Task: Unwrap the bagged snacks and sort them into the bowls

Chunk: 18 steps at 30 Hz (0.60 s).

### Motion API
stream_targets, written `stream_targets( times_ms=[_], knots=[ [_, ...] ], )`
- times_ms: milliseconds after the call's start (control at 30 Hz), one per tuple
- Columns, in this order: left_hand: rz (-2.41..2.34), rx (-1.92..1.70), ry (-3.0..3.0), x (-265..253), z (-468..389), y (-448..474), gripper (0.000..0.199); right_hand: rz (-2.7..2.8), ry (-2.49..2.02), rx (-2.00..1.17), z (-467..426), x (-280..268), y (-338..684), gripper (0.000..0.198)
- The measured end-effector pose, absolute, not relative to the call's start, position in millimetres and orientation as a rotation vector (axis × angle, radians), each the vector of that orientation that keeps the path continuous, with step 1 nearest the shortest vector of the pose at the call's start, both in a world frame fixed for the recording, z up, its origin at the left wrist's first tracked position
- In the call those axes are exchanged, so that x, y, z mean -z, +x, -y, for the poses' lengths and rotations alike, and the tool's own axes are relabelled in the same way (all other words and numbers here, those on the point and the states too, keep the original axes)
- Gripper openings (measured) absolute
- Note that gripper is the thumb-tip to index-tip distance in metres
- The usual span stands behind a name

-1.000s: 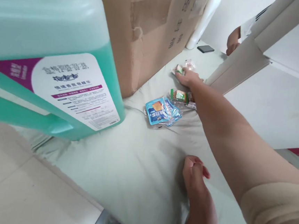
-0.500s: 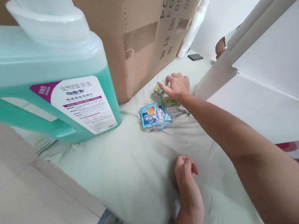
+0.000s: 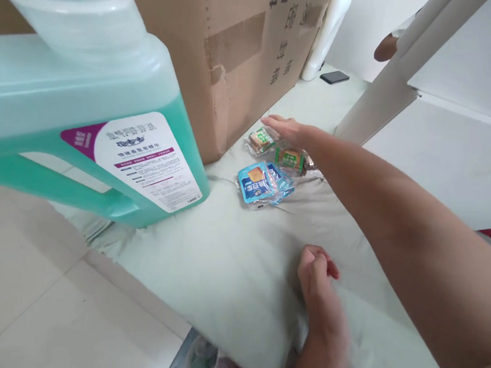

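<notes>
My right hand point(image 3: 283, 128) reaches across to the small snack packets, its fingers stretched out and nothing seen in it. Just below its fingers lies a clear packet with a green label point(image 3: 260, 141). Beside that is a green-edged packet point(image 3: 289, 160), with brownish packets point(image 3: 310, 164) partly behind my right forearm. Nearer to me, blue snack packets point(image 3: 256, 183) overlap in a small pile. My left hand point(image 3: 318, 270) rests on the pale green sheet point(image 3: 238, 263), fingers curled in and thumb over them, with nothing showing in it.
A large jug of green liquid point(image 3: 180, 138) stands close on the left, before a tall cardboard box point(image 3: 243, 63). Farther back are a white bottle point(image 3: 327, 36) and a dark phone point(image 3: 334, 77). White panels point(image 3: 458, 151) border the right. Part of another person point(image 3: 386, 47) shows behind them.
My right hand has flattened, its fingers now stretched out to the left past the packets. My left hand keeps its curled pose. The whole view has shifted slightly.
</notes>
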<state>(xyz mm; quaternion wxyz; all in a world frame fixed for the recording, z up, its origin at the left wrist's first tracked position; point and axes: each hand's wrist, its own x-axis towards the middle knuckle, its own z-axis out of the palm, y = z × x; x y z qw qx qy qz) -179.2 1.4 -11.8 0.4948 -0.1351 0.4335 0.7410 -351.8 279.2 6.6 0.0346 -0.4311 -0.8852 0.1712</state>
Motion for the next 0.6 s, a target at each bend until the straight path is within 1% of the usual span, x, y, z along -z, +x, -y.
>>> stream_targets(
  times_ms=[100, 167, 267, 367, 467, 533, 600],
  knots=[
    [-1.095, -1.861, -0.241, 10.6, 4.8, -178.8, 0.014, 2.904, -1.406, -0.671, -249.1, -15.8, -358.5, 0.089],
    [-1.17, -1.934, -0.137, 11.5, 11.8, -179.6, 0.015, 3.003, -1.377, -0.608, -232.2, -15.8, -358.0, 0.095],
    [-1.353, -2.136, 0.014, 15.5, 23.4, -184.2, 0.016, 3.065, -1.292, -0.46, -213.8, -10.1, -346.6, 0.1],
    [-1.606, -2.358, 0.178, 20.9, 32.0, -192.8, 0.011, 3.107, -1.206, -0.383, -196.8, -6.4, -328.7, 0.096],
    [-1.837, -2.45, 0.298, 24.7, 36.3, -201.4, 0.01, 3.131, -1.155, -0.388, -174.8, -9.5, -311.3, 0.091],
    [-1.89, -2.464, 0.318, 25.3, 37.6, -205.0, 0.012, 3.142, -1.168, -0.459, -158.9, -15.6, -298.1, 0.085],
    [-1.881, -2.455, 0.288, 24.8, 38.3, -206.3, 0.012, 3.145, -1.168, -0.607, -145.2, -24.4, -278.8, 0.079]
  ],
)
